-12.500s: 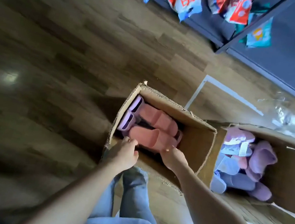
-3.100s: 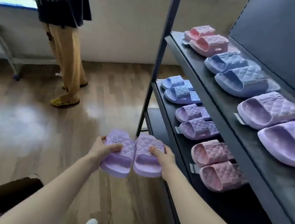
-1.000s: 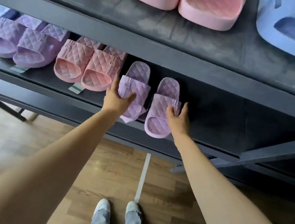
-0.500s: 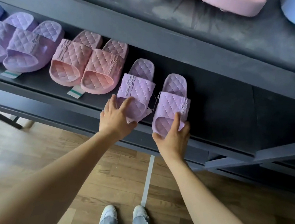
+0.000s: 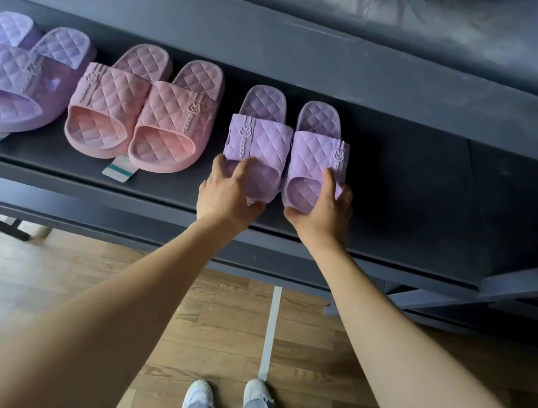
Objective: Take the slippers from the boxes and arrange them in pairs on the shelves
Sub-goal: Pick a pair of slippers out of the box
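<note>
1. I see the dark shelf [image 5: 417, 197] spanning the view, above a wood floor [image 5: 227, 319].
2. A purple pair [image 5: 19, 78] stands on the shelf at far left, with a pink pair [image 5: 142, 113] just beside it, toe ends toward me.
3. The 2 lilac slippers, the left slipper [image 5: 263, 134] and the right slipper [image 5: 317, 148], stand on the shelf right of the pink pair, their sides touching.
4. The left hand [image 5: 227, 194] grips the left slipper's toe end, fingers curled over its strap. The right hand [image 5: 322, 211] grips the right slipper's toe end likewise.
5. A paper tag [image 5: 119, 169] lies at the pink pair's front edge.
</note>
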